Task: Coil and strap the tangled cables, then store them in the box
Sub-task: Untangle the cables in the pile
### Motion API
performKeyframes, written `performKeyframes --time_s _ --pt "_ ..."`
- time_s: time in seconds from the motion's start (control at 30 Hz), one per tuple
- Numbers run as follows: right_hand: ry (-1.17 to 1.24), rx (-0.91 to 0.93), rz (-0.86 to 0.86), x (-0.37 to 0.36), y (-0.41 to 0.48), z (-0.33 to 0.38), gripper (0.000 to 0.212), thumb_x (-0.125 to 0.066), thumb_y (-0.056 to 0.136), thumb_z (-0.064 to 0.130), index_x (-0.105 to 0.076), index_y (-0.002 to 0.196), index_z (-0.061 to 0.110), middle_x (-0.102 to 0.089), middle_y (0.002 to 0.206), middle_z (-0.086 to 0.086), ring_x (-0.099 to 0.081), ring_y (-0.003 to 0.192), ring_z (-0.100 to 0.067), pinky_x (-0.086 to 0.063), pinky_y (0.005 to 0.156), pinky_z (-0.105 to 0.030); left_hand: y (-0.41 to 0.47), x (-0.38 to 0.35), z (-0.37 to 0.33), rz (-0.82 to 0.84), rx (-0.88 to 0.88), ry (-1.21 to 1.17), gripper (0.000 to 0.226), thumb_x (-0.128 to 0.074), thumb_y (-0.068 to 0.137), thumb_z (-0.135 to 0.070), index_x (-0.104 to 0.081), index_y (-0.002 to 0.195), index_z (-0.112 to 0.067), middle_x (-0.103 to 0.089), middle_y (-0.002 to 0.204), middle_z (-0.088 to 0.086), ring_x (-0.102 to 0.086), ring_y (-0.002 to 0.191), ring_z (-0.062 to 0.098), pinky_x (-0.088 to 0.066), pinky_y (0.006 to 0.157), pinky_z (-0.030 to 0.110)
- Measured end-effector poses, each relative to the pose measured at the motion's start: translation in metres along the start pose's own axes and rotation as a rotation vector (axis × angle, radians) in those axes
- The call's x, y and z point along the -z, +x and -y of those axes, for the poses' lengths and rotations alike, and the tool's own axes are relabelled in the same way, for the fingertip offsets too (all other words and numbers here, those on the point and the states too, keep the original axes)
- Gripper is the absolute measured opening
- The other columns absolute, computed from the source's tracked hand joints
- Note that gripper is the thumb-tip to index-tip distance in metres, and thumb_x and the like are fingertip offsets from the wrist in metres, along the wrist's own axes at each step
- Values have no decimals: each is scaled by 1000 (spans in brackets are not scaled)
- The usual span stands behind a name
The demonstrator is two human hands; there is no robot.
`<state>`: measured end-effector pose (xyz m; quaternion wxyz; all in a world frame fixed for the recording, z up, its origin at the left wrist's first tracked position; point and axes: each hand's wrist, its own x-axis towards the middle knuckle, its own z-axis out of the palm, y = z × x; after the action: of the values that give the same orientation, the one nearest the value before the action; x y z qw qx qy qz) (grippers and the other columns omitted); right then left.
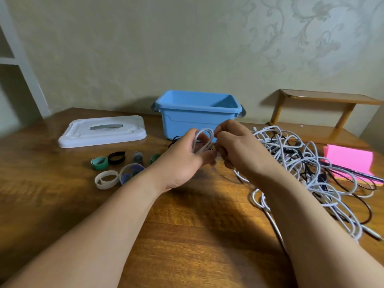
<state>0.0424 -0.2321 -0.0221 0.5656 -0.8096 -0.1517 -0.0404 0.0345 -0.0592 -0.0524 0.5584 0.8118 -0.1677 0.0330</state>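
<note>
My left hand grips a small coil of white cable, held above the wooden table in front of the open blue box. My right hand pinches the same white cable just right of the coil. That cable trails down under my right forearm toward a tangled heap of white and black cables on the right. Several rolled straps in green, black, white and purple lie to the left of my left hand. A bit of black cable shows behind my left hand, by the box.
The box's white lid lies flat at the back left. A pink pad sits at the right edge beside the tangle. A small wooden shelf stands at the back right against the wall.
</note>
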Motion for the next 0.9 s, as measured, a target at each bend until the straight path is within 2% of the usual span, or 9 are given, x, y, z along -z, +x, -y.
performKeyframes --time_s 0.1,0.23,0.3,0.37,0.47,0.53,0.6,0.73,0.9 --pt "12 20 48 0 -2 2 12 -50 95 7 -56 105 10 -60 56 7 -43 51 -15 -35 50 -34 -4 -2 -2 31 -20 135 14 -62 106 -47 -66 104 -33 -74 85 -3 -67 78 6 -49 79 37" --pt "-71 129 44 0 -3 3 17 -57 99 10 -59 114 18 -71 71 2 -57 58 -13 -50 57 -39 -3 5 2 -44 -63 263 24 -53 109 -52 -67 101 -34 -75 82 -6 -70 81 11 -54 82 43" --pt "-177 197 -11 0 -2 1 14 -62 103 19 -59 116 24 -74 79 -1 -65 62 -17 -57 63 -44 -4 5 -1 -93 -73 172 21 -50 111 -46 -65 104 -32 -72 79 -2 -69 75 11 -57 76 39" --pt "-325 247 -61 -1 0 -2 11 -63 106 30 -59 115 27 -73 78 0 -67 65 -15 -57 67 -42 -1 4 -3 -222 -43 -26 19 -48 113 -39 -61 107 -26 -60 68 -1 -59 60 13 -53 58 30" --pt "-543 278 -41 -4 -1 -5 12 -56 108 38 -60 111 28 -72 81 3 -67 72 -19 -56 67 -42 7 17 2 -467 64 -370 21 -48 114 -31 -54 100 -18 -39 60 -6 -34 50 12 -30 42 26" --pt "-828 316 -48 -5 -4 -6 18 -51 109 40 -62 106 27 -70 83 3 -65 75 -26 -55 65 -41 10 29 5 -575 151 -581 25 -48 113 -30 -50 91 -20 -33 59 -5 -26 50 13 -21 44 28" --pt "-921 323 -66 -7 -5 -8 21 -51 108 37 -65 99 25 -68 82 4 -64 76 -27 -55 65 -39 10 31 9 -561 207 -665 28 -51 112 -34 -50 87 -21 -36 62 -3 -27 49 12 -22 44 27" --pt "-672 304 -79 -22 -4 -12 15 -56 104 32 -65 95 27 -70 82 6 -65 76 -24 -56 68 -44 11 8 6 -411 186 -597 31 -71 100 -48 -58 95 -21 -56 78 2 -42 51 10 -35 47 26" --pt "-628 396 16 -29 -9 -11 13 -51 97 33 -64 96 31 -68 81 10 -61 73 -17 -53 64 -41 9 3 7 -340 88 -448 43 -84 87 -53 -62 91 -16 -59 77 9 -52 69 28 -43 59 35"
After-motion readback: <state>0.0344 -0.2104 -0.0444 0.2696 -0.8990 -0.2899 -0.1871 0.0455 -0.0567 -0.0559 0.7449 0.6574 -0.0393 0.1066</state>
